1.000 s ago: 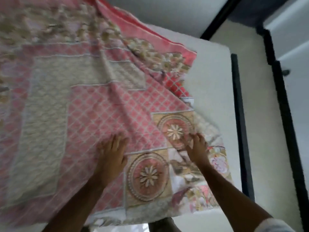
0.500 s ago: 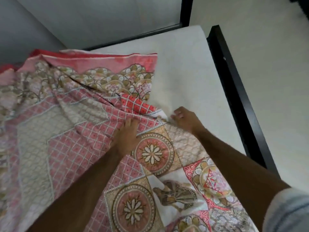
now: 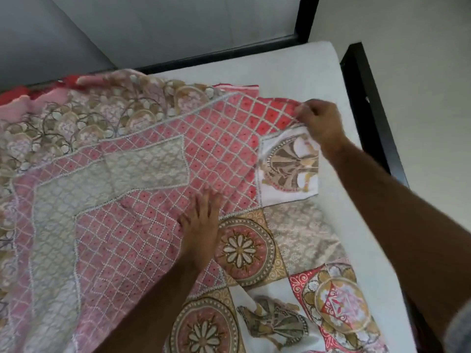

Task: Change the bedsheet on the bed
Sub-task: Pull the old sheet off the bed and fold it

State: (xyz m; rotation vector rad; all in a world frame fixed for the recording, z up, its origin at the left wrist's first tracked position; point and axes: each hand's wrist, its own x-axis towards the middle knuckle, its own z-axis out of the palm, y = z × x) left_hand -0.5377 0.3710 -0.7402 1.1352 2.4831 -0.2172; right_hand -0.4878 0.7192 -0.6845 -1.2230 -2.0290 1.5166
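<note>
Bedsheet [image 3: 142,179]: I see a patterned sheet in pink, red, beige and white, with a diamond lattice, scalloped bands and round flower medallions. It lies rumpled over the left and near parts of the mattress, and part of it is folded over itself so a paler underside shows.

Mattress [image 3: 293,70]: a white, bare surface at the far right corner and along the right edge, where the sheet does not reach.

Bed frame [image 3: 369,98]: a black rail that runs along the far edge and the right edge of the mattress and meets in a corner post at the far right.

Left hand [image 3: 201,225]: I hold it palm down on the lattice part of the sheet, near the middle of the bed, fingers straight and slightly spread, pressing the cloth flat.

Right hand [image 3: 321,121]: I reach toward the far right corner of the mattress; the fingers are curled and pinch the red lattice edge of the sheet, which is raised off the mattress at that point. The hand is somewhat blurred.

Sleeve [image 3: 458,327]: a grey cuff shows on my right arm at the near right corner of the view.

Wall [image 3: 178,29]: a plain grey surface beyond the far edge of the bed.

Floor [image 3: 420,59]: a pale surface past the right rail.
</note>
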